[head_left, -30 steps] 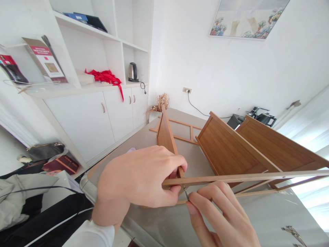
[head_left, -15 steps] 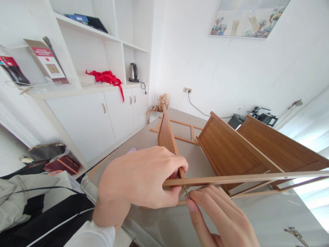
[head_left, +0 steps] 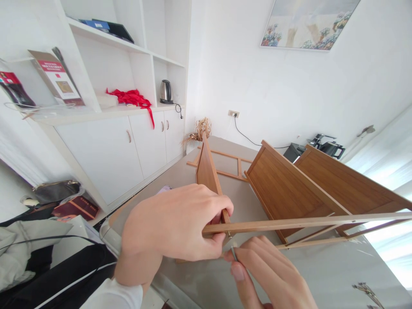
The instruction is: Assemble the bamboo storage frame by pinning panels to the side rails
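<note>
My left hand (head_left: 174,221) is closed round the corner where the end of a long wooden rail (head_left: 277,225) meets the edge of a wooden panel (head_left: 209,171). Out of the rail's near side, close to my left thumb, a small bolt (head_left: 229,234) sticks out. My right hand (head_left: 270,270) pinches a thin grey metal rod, seemingly a hex key (head_left: 234,253), between thumb and fingers. Its tip is just below the bolt, apart from it. Most of the rod is hidden by my fingers.
On the grey table (head_left: 322,274) stand two more wooden panels (head_left: 289,184) (head_left: 347,184), joined to the rail's right part. A wooden frame (head_left: 240,167) lies behind. Several loose bolts (head_left: 368,294) lie at the right. White cabinets (head_left: 103,150) stand at the left.
My right hand has drawn the metal rod down and slightly left, off the bolt, so a gap now shows. My left hand keeps its hold on the corner.
</note>
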Tool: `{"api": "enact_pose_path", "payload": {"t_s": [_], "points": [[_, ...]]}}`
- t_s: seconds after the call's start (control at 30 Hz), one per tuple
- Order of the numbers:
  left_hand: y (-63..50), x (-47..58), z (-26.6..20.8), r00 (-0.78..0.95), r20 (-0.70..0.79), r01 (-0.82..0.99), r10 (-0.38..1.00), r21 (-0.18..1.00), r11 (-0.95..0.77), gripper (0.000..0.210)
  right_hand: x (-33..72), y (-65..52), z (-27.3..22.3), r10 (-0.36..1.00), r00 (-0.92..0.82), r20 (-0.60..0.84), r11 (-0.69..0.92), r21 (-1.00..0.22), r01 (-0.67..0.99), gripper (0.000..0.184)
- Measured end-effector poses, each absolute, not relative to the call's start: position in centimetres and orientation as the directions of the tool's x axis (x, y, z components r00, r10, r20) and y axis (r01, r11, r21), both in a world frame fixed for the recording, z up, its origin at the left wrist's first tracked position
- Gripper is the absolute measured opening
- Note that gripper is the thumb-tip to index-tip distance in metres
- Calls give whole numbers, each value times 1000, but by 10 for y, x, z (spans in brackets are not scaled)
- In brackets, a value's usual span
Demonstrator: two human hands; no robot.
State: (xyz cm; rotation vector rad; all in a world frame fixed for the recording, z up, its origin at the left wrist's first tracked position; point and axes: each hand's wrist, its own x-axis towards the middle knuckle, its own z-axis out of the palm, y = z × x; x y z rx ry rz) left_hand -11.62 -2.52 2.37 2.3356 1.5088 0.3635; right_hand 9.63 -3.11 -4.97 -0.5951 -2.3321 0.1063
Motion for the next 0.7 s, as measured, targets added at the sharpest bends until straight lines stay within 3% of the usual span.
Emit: {"api": "enact_pose_path", "payload": {"t_s": [0.23,0.7], "points": [[-24,-117,23,431,50,810,901,419,-410,16,94,-26,-49,399,-631,665,863,-40,504,17],[-24,-118,21,426,62,808,903,423,-410,16,93,-24,-49,386,-631,673,851,3,525,16]]}}
